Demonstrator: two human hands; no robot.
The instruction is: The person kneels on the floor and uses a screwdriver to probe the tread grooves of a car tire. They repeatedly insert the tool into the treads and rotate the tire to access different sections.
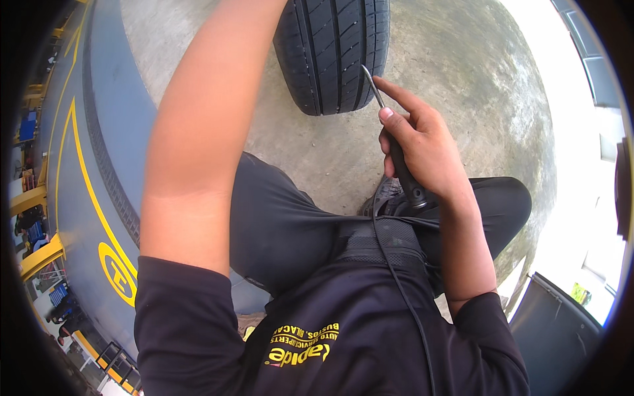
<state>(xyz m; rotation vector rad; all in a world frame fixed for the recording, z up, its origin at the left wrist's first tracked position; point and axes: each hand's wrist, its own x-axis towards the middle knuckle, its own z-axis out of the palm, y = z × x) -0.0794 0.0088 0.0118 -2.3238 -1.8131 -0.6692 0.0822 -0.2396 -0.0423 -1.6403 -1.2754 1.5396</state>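
Note:
My right hand (422, 135) is closed round the black handle of a screwdriver (399, 155), with its index finger stretched along the metal shaft. The shaft's narrow tip lies over the right side of a tire's tread; whether it touches the rubber I cannot tell. The black tire (333, 49) stands upright ahead of me, with long grooves and slanted cuts, and its top runs out of the picture. My left arm reaches up past the tire's left side, and its hand is beyond the upper edge, out of sight.
Beneath the tire is a stained concrete floor (475, 86). A grey-blue floor area with yellow lines (79, 145) curves along the left, beside yellow metal parts and shelving. My bent legs (284, 211) frame the near space. A thin black cord (396, 277) hangs down my front. A dark panel (551, 323) stands lower right.

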